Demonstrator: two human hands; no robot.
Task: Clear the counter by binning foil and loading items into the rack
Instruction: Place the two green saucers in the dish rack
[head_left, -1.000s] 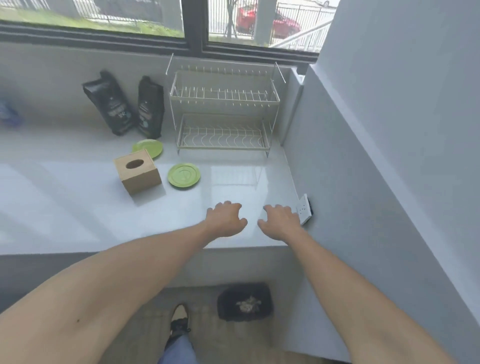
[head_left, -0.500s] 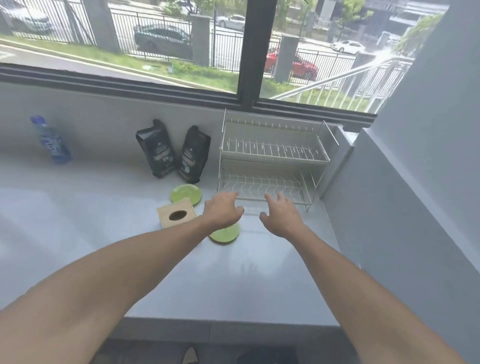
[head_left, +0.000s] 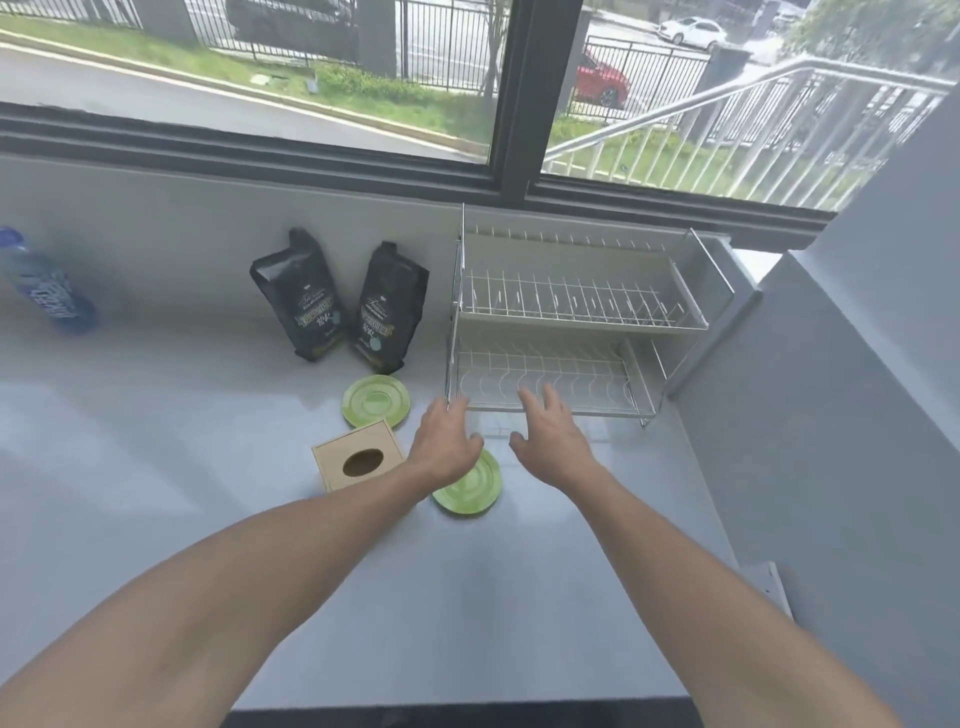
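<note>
At the far left edge of the frame, a blue water bottle (head_left: 49, 291) stood blurred against the back wall of the pale desk (head_left: 156, 467). Left of centre, two black pouches (head_left: 298, 296) leaned side by side on that wall, and just in front of them lay a green plate (head_left: 375, 401). Below it in the frame sat a wooden tissue box (head_left: 358, 461), its oval slot facing up. The person's left hand (head_left: 448, 441) hovered at mid-frame, fingers loosely spread and holding nothing, partly covering a second green plate (head_left: 470, 486) that lay flat on the desk beside the box. Just to its right, the right hand (head_left: 550, 439) was likewise spread and empty, fingers stretched toward the lower tier of the two-tier wire rack (head_left: 566, 322), which stood unloaded at centre right beneath the window. No foil could be seen anywhere on the desk, and no bin was in view.

Both plates appeared still to need loading. The risk from here seemed to lie in the lift: a plate flat on a glossy surface offers little edge to catch, so it might skid toward the box or slip from the fingers. A tilted entry between the close wires could also leave a plate leaning rather than seated.
</note>
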